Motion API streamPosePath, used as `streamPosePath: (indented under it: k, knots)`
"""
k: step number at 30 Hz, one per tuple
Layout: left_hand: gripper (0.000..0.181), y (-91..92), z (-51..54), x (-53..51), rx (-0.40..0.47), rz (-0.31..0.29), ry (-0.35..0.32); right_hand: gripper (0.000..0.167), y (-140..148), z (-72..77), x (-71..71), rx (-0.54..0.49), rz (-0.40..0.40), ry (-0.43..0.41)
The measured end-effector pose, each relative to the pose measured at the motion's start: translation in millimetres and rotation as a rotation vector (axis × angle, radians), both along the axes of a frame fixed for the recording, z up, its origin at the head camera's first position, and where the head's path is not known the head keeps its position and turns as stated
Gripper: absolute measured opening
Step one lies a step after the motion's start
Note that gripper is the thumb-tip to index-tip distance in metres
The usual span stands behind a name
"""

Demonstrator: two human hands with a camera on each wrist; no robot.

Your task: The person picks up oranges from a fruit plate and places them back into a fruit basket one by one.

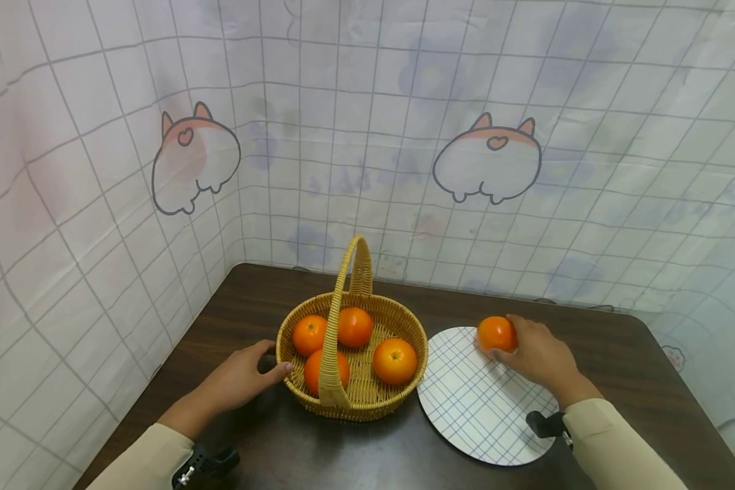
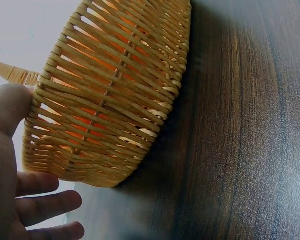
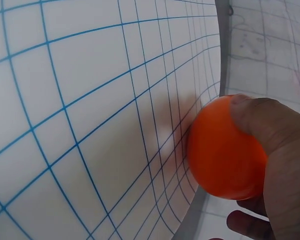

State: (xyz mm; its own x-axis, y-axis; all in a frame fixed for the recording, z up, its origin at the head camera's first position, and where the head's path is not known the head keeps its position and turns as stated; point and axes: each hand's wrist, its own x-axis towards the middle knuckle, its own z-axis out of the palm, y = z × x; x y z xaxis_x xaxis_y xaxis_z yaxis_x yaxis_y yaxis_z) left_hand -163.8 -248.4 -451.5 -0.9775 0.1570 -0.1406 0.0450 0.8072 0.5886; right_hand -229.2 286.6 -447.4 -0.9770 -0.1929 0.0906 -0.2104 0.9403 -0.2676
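Note:
A yellow wicker basket point(image 1: 415, 325) with a tall arched handle stands on the dark table, with several oranges point(image 1: 395, 361) inside it. My left hand point(image 1: 241, 378) is at its left side, the thumb resting on the rim. In the left wrist view, the other visible fingers point(image 2: 47, 207) stretch out spread beside the woven wall point(image 2: 110, 95). My right hand point(image 1: 542, 357) holds a single orange point(image 1: 495, 333) over the far part of a round white plate point(image 1: 484, 408) with blue grid lines. The right wrist view shows the thumb on this orange point(image 3: 225, 150), close against the plate surface.
The brown wood-grain table point(image 1: 355, 452) runs back to a hanging white cloth point(image 1: 367, 122) with grid lines and cartoon animal prints, which also covers the left and right sides. The plate stands close to the basket's right side.

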Motion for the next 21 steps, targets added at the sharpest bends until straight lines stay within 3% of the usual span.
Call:
streamPosePath:
  k: [10, 21]
  knots:
    - [0.084, 0.0, -0.9, 1.4, -0.001, 0.005, -0.003, 0.084, -3, 0.9, 3.7, -0.01, 0.005, 0.019]
    - [0.08, -1.4, -1.3, -1.7, -0.012, -0.011, 0.02, 0.094, -17, 21.4, 17.2, -0.039, 0.057, 0.047]
